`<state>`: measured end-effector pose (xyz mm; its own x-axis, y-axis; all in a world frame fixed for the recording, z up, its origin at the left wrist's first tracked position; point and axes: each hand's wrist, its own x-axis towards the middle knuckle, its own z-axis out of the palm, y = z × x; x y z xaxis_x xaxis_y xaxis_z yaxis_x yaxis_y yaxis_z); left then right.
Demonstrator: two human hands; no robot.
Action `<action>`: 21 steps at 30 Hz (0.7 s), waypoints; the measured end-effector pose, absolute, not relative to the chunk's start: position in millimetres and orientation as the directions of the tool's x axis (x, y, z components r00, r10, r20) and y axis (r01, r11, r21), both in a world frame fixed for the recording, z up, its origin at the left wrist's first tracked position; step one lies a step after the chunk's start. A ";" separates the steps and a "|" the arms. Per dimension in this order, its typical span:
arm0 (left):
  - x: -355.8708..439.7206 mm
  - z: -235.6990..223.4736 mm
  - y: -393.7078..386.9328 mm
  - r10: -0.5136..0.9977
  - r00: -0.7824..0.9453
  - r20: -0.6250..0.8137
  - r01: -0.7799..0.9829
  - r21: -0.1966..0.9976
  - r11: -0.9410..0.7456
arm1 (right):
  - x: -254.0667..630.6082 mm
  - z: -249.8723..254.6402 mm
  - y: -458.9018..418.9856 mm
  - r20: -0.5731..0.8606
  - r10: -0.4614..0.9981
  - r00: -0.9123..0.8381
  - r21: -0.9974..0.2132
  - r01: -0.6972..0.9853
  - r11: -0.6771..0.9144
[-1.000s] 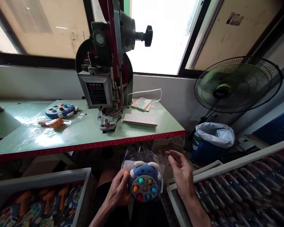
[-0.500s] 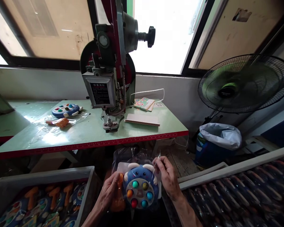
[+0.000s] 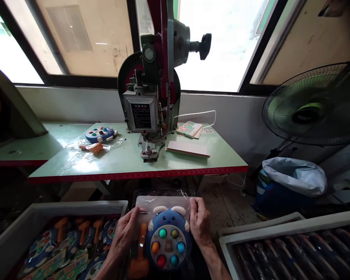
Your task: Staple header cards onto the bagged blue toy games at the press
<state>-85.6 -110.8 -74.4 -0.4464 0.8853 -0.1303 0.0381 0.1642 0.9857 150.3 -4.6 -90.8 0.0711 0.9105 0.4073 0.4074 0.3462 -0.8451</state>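
Between my two hands is a clear plastic bag (image 3: 163, 193) with a blue animal-shaped toy (image 3: 168, 218) in it. Coloured knobs ring the toy's pale round face plate, and two white ears stand at its top. An orange toy hammer (image 3: 141, 241) lies beside it in the same bag, on the left. A pale backing sheet (image 3: 147, 203) shows behind the toy. My left hand (image 3: 127, 229) pinches the bag's left edge. My right hand (image 3: 200, 219) grips the bag at its upper right corner, thumb in front.
Ahead, a green table (image 3: 128, 165) carries a stapling machine (image 3: 148, 97), stacked cards (image 3: 188, 149), and a loose toy (image 3: 100, 134) with a hammer (image 3: 95, 147). Crates stand on both sides: toys in the left one (image 3: 76, 206), packed bags in the right one (image 3: 262, 231). A fan (image 3: 306, 112) and a lined bin (image 3: 291, 186) are rightward.
My right hand, apart from the bag at first, has come in and taken hold of its upper right. My left hand has shifted up along the left edge. The view has turned left.
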 end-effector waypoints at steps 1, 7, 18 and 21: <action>-88.6 -73.9 -113.3 0.875 -0.467 -0.127 0.060 0.983 0.175 | 147.7 -92.1 -6.2 0.391 0.917 0.079 -0.858 0.391 0.332; -103.6 -83.6 -126.2 0.856 -0.491 -0.161 -0.008 0.984 0.180 | 136.2 -95.5 -16.7 0.172 0.975 -0.137 -0.963 0.185 0.196; -134.5 -62.2 -116.6 0.885 -0.460 0.064 0.121 0.993 -0.008 | 139.2 -92.8 -4.7 0.269 0.949 -0.165 -0.928 0.221 0.302; -141.9 -55.2 -112.8 0.896 -0.439 0.060 0.059 0.998 -0.038 | 142.2 -90.8 5.5 0.190 0.949 -0.253 -0.956 0.173 0.238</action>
<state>-141.9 -112.8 -55.2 -0.4394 0.8963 0.0597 0.0587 -0.0377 0.9976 142.2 5.5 -90.8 -0.2533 0.9486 0.1898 0.1733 0.2375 -0.9558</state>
